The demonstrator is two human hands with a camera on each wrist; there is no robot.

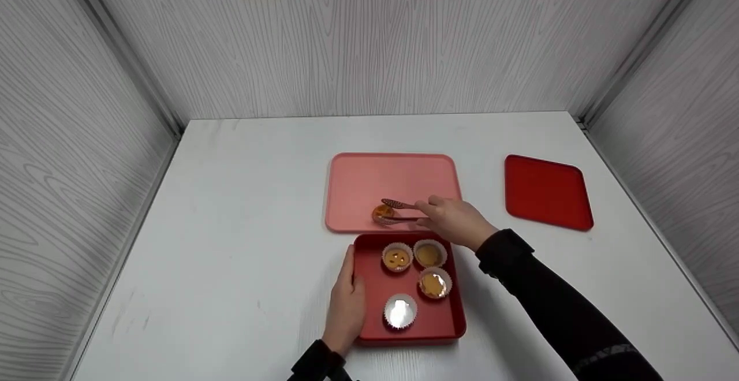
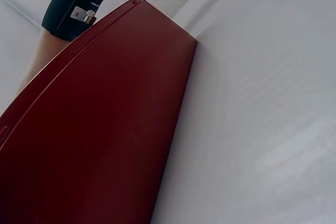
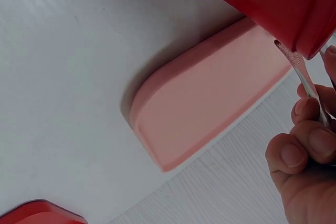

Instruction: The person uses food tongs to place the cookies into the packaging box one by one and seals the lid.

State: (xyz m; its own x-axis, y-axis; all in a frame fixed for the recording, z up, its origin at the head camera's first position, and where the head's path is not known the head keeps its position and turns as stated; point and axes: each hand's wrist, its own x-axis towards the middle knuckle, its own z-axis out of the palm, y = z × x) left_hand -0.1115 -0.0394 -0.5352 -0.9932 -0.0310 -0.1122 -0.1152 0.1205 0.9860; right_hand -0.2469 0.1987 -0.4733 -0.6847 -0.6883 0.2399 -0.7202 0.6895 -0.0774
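My right hand (image 1: pixel 456 219) grips a pair of metal tongs (image 1: pixel 399 204), its two arms spread on either side of a small egg tart (image 1: pixel 383 213). That tart is at the near edge of the pink tray (image 1: pixel 392 176). In the right wrist view, curled fingers (image 3: pixel 291 153) hold the tongs beside the box's corner. My left hand (image 1: pixel 346 309) holds the left wall of a deep red box (image 1: pixel 375 335), thumb at the rim. Inside the box are three tarts (image 1: pixel 396 258) in white fluted cups and one empty white cup (image 1: pixel 400 312). The left wrist view shows only the box's outer wall (image 2: pixel 105 114) and the other arm.
A small dark red tray (image 1: pixel 548 192) lies on the white table (image 1: pixel 242 242) at the right. The pink tray stands directly behind the box. Grey wood-grain panels (image 1: pixel 369 40) enclose the table at the back and both sides.
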